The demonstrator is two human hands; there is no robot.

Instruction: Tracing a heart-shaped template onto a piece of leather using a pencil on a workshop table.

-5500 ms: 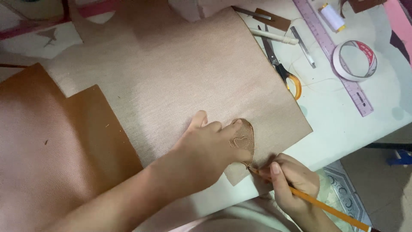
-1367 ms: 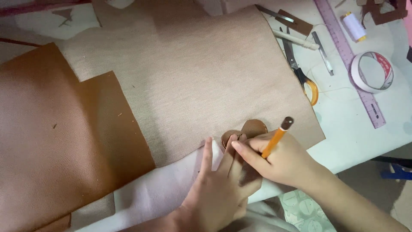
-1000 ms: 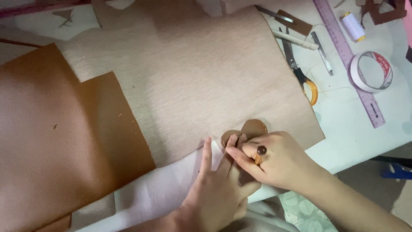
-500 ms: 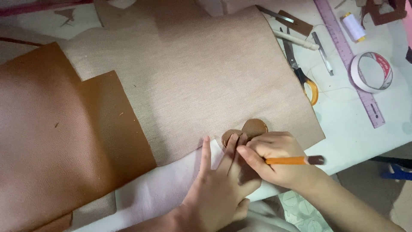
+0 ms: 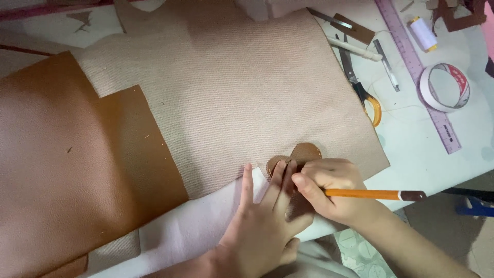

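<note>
A small brown leather template [image 5: 302,153] with rounded lobes lies on the near edge of a large beige fabric-backed sheet [image 5: 247,87]. My left hand [image 5: 265,224] presses flat on it, fingers spread over its lower part. My right hand [image 5: 334,188] grips an orange pencil [image 5: 373,194], lying almost level with its dark end pointing right. The tip is hidden by my fingers at the template's edge.
Brown leather pieces [image 5: 77,164] overlap the sheet at left. Scissors with an orange handle [image 5: 363,92], a pen [image 5: 386,64], a purple ruler [image 5: 419,72], a white thread spool [image 5: 423,33] and a tape roll [image 5: 445,87] lie at right. The table edge [image 5: 437,180] runs by my right wrist.
My hands and the template moved to the sheet's lower edge. In the last second the pencil swung from upright down to nearly level, pointing right, while my left hand kept pressing.
</note>
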